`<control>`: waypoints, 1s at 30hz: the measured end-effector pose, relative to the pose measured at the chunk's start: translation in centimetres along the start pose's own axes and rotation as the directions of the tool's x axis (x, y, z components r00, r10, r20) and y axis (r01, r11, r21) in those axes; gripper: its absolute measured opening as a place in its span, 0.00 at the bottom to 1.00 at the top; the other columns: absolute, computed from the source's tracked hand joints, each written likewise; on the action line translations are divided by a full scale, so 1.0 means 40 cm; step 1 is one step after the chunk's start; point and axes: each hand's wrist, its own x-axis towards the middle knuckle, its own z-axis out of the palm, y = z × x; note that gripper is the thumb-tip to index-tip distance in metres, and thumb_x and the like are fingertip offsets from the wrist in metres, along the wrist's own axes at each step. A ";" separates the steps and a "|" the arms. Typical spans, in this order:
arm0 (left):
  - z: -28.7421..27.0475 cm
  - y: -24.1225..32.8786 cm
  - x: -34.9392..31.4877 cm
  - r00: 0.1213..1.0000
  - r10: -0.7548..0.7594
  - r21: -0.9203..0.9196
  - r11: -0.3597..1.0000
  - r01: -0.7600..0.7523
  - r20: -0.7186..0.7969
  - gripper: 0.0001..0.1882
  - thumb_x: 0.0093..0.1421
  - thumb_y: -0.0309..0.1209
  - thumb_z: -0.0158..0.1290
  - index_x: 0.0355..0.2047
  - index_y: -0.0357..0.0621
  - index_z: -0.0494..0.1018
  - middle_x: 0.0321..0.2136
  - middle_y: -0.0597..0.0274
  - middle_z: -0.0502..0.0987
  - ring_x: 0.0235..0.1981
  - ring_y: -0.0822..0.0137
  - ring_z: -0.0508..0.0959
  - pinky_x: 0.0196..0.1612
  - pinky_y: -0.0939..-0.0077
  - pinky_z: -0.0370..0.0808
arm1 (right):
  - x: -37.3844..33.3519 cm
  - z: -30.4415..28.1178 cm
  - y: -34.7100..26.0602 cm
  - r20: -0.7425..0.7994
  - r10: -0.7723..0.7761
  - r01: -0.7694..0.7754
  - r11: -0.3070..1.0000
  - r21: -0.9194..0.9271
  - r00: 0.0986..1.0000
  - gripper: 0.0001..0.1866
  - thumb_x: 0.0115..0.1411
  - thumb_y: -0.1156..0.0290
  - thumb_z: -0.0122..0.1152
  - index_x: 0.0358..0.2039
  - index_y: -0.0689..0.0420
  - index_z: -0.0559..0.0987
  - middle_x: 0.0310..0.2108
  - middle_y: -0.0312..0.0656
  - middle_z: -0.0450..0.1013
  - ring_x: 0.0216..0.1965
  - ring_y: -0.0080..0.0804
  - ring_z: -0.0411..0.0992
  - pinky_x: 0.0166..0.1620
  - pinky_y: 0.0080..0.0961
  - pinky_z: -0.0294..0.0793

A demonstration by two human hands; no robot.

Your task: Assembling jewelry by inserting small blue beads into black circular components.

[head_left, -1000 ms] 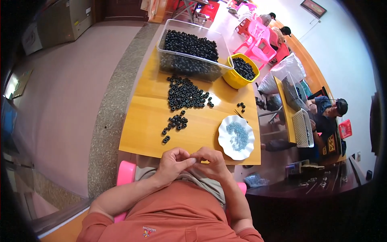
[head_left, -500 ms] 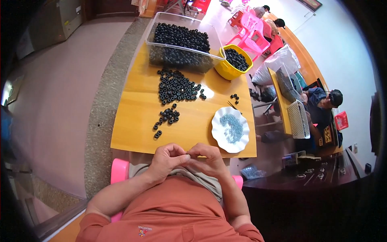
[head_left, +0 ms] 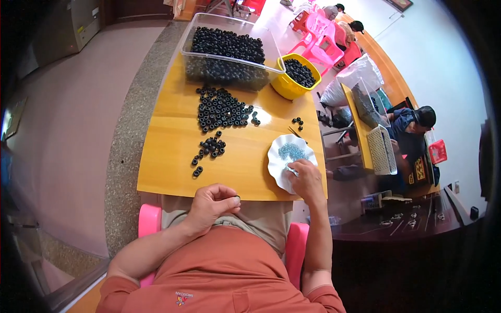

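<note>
My left hand point(head_left: 211, 206) is just off the table's near edge, thumb and forefinger pinched on a small black ring-shaped piece point(head_left: 238, 196) that barely shows. My right hand point(head_left: 307, 181) reaches into a white scalloped plate point(head_left: 274, 163), its fingertips drawn together on the near side of the small clear bluish beads point(head_left: 292, 151). Whatever lies between those fingertips is too small to make out. Ahead of my left hand, a small cluster of black ring-shaped pieces point(head_left: 213, 146) lies on the wooden table point(head_left: 167, 161). Beyond it spreads a larger group of the same pieces point(head_left: 222, 109).
At the table's far end stand a clear plastic bin point(head_left: 186, 46) and a yellow tub point(head_left: 286, 87), both holding black pieces. Tweezers point(head_left: 298, 135) lie beyond the plate. To the right, a co-worker point(head_left: 409, 125) sits at another table with a white basket point(head_left: 382, 151).
My hands were together at the table's near edge. The right one has moved away, forward and right, into the plate; the left stays near the edge, holding the black piece.
</note>
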 end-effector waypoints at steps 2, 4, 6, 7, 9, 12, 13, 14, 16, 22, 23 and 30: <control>0.000 -0.001 0.001 1.000 -0.001 -0.002 1.000 0.001 -0.004 0.06 0.58 0.19 0.56 0.36 0.36 0.74 0.32 0.60 0.78 0.32 0.71 0.80 0.38 0.76 0.82 | 0.004 0.019 0.010 0.001 -0.010 0.010 1.000 -0.002 1.000 0.08 0.50 0.73 0.65 0.32 0.59 0.82 0.33 0.45 0.76 0.37 0.45 0.74 0.42 0.36 0.73; 0.001 -0.002 0.000 1.000 0.008 -0.006 1.000 -0.008 -0.007 0.06 0.58 0.19 0.56 0.36 0.36 0.74 0.32 0.59 0.78 0.32 0.70 0.80 0.38 0.75 0.82 | 0.004 0.029 0.017 0.001 -0.021 0.021 1.000 -0.004 1.000 0.07 0.49 0.73 0.64 0.31 0.59 0.82 0.32 0.45 0.76 0.37 0.46 0.74 0.43 0.37 0.72; -0.002 -0.003 0.002 1.000 0.010 -0.006 1.000 -0.010 0.001 0.06 0.58 0.19 0.56 0.36 0.36 0.74 0.32 0.59 0.78 0.32 0.70 0.80 0.38 0.75 0.82 | 0.008 0.032 0.017 0.048 -0.010 0.011 0.999 -0.030 0.999 0.07 0.51 0.74 0.59 0.31 0.57 0.82 0.32 0.45 0.76 0.38 0.47 0.73 0.43 0.39 0.72; -0.004 -0.004 0.003 1.000 0.012 -0.006 1.000 -0.012 0.008 0.06 0.58 0.19 0.57 0.36 0.36 0.74 0.32 0.59 0.78 0.32 0.70 0.80 0.38 0.75 0.82 | 0.011 0.034 0.017 0.048 -0.010 0.012 0.999 -0.030 0.999 0.07 0.51 0.74 0.59 0.31 0.57 0.82 0.32 0.45 0.76 0.38 0.47 0.73 0.43 0.39 0.72; -0.004 -0.006 0.003 1.000 0.012 -0.003 1.000 -0.012 0.007 0.06 0.58 0.19 0.57 0.36 0.36 0.74 0.32 0.59 0.78 0.32 0.70 0.80 0.38 0.75 0.82 | 0.015 0.035 0.017 0.055 -0.030 0.032 0.999 -0.042 0.998 0.07 0.50 0.75 0.58 0.30 0.58 0.82 0.31 0.47 0.76 0.36 0.47 0.73 0.43 0.39 0.72; -0.006 -0.009 0.003 1.000 0.011 -0.002 1.000 -0.011 0.004 0.06 0.58 0.19 0.57 0.36 0.36 0.74 0.32 0.59 0.78 0.32 0.70 0.80 0.38 0.75 0.82 | 0.020 0.033 0.013 0.067 -0.047 0.048 0.999 -0.011 0.997 0.07 0.49 0.75 0.58 0.29 0.58 0.82 0.30 0.49 0.75 0.35 0.47 0.73 0.43 0.39 0.72; -0.007 -0.009 0.003 1.000 0.008 -0.004 1.000 -0.008 0.003 0.06 0.58 0.19 0.57 0.36 0.36 0.74 0.32 0.58 0.78 0.32 0.70 0.80 0.38 0.74 0.82 | 0.022 0.033 0.012 0.067 -0.049 0.049 0.999 -0.010 0.997 0.07 0.49 0.75 0.58 0.29 0.58 0.82 0.30 0.49 0.75 0.35 0.47 0.73 0.43 0.39 0.72; -0.007 -0.008 0.002 1.000 0.009 -0.003 1.000 -0.009 0.002 0.06 0.58 0.19 0.57 0.36 0.36 0.74 0.32 0.58 0.78 0.32 0.70 0.80 0.38 0.74 0.82 | 0.023 0.034 0.011 0.071 -0.052 0.054 0.998 -0.017 0.996 0.06 0.49 0.75 0.58 0.28 0.59 0.81 0.29 0.49 0.75 0.35 0.47 0.73 0.42 0.39 0.72; -0.003 -0.006 0.001 1.000 0.001 0.003 1.000 -0.001 -0.005 0.07 0.58 0.19 0.57 0.37 0.36 0.74 0.32 0.58 0.78 0.32 0.70 0.80 0.38 0.74 0.82 | 0.023 0.037 0.011 0.076 -0.057 0.058 0.998 -0.021 0.995 0.05 0.49 0.75 0.58 0.27 0.59 0.81 0.28 0.49 0.74 0.35 0.47 0.73 0.42 0.39 0.72; -0.001 -0.005 -0.002 1.000 -0.004 0.002 1.000 0.004 -0.003 0.07 0.57 0.20 0.57 0.36 0.35 0.74 0.33 0.58 0.78 0.32 0.70 0.80 0.38 0.74 0.82 | 0.015 0.040 0.022 -0.010 -0.122 0.123 0.990 0.064 0.992 0.06 0.51 0.74 0.60 0.31 0.60 0.80 0.30 0.46 0.74 0.33 0.48 0.74 0.39 0.38 0.73; -0.001 -0.005 -0.001 1.000 -0.004 0.003 1.000 0.004 -0.003 0.07 0.57 0.20 0.57 0.36 0.35 0.74 0.33 0.58 0.78 0.32 0.70 0.80 0.38 0.74 0.82 | 0.014 0.041 0.023 -0.014 -0.121 0.122 0.990 0.070 0.993 0.06 0.51 0.74 0.61 0.31 0.60 0.79 0.30 0.46 0.74 0.33 0.48 0.73 0.39 0.38 0.72; 0.000 -0.006 -0.001 1.000 -0.010 0.003 1.000 0.010 -0.003 0.06 0.57 0.20 0.58 0.36 0.36 0.74 0.32 0.59 0.78 0.31 0.70 0.80 0.38 0.76 0.82 | 0.011 0.039 0.030 -0.002 -0.068 0.067 0.985 0.159 0.998 0.07 0.49 0.78 0.65 0.30 0.62 0.77 0.29 0.47 0.73 0.29 0.43 0.74 0.35 0.33 0.74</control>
